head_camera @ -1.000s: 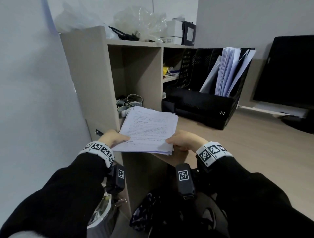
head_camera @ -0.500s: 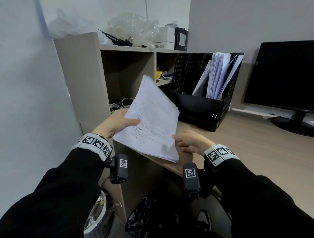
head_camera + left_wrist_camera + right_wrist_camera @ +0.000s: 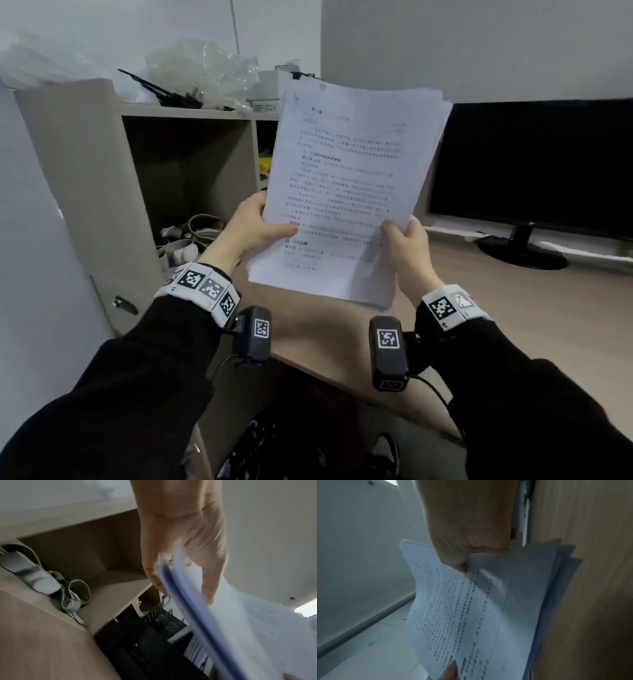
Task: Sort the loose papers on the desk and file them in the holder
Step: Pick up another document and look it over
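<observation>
A: Your left hand (image 3: 251,231) grips the left edge of the stack of white printed paper sheets (image 3: 346,192), thumb across the front page, fingers behind. Your right hand (image 3: 409,250) pinches the lower right corner the same way, thumb in front.

B: Where is the stack itself?

A: You hold it up near upright, clear above the light wooden table (image 3: 513,308), and its edges are uneven, with sheets fanned out at the top and right. The print is too small and soft to read.

B: Can you see the holder?

A: In the head view the stack hides it. In your left wrist view a black mesh file holder (image 3: 161,619) shows below the hand (image 3: 181,536), partly cut off by the sheets (image 3: 240,628), which are blurred there. What stands in it is hard to make out.

B: And the right wrist view?

A: Your right hand (image 3: 467,524) fills the top and the stack (image 3: 488,601) most of the rest; your fingers behind the paper are hidden. A fingertip, cut off by the frame edge, shows at the bottom.

B: What else?

A: A black flat monitor (image 3: 534,164) stands on the table to the right, its right side cut off. The beige open shelf unit (image 3: 102,192) on the left holds grey coiled straps (image 3: 191,233), and crumpled clear plastic wrap (image 3: 205,68) lies on top.
</observation>
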Demonstrator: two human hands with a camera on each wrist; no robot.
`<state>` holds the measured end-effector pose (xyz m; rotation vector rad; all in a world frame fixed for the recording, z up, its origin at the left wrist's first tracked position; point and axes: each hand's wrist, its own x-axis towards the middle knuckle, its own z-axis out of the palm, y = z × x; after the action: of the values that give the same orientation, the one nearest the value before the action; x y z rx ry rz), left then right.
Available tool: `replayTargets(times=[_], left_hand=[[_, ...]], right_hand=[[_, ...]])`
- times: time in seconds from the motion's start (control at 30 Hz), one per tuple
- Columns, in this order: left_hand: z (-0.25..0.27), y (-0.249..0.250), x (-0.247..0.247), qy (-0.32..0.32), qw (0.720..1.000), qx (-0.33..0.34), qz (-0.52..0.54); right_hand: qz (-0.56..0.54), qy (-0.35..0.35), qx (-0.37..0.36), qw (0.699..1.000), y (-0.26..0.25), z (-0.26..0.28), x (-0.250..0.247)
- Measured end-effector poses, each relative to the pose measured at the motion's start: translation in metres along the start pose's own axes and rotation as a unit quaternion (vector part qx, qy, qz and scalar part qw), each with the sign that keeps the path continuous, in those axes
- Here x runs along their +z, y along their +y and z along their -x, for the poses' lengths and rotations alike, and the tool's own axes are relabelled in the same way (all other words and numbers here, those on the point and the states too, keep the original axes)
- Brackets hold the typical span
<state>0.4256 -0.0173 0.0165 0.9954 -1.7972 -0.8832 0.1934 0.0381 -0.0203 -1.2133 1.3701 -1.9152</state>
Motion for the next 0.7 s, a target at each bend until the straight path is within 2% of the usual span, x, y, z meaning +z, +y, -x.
replayTargets(times=[0.1,0.23,0.47,0.6,0.7], left_hand=[[-0.019,0.010,0.031,0.053,0.998,0.020,0.030],[-0.041,0.028,0.082,0.134,0.986,0.075,0.068],[-0.049,0.041,0.167,0.057,0.980,0.089,0.171],[-0.057,0.040,0.182,0.043,0.975,0.050,0.214],[-0.064,0.036,0.185,0.012,0.979,0.032,0.203]], right_hand=[[0.078,0.020,-0.054,0.995,-0.001,-0.006,-0.023],[0.090,0.051,-0.092,0.990,-0.002,-0.016,-0.048],[0.085,0.052,-0.115,0.988,0.000,-0.028,-0.058],[0.081,0.069,-0.088,0.990,0.010,-0.032,-0.069],[0.074,0.074,-0.065,0.992,0.015,-0.035,-0.080]])
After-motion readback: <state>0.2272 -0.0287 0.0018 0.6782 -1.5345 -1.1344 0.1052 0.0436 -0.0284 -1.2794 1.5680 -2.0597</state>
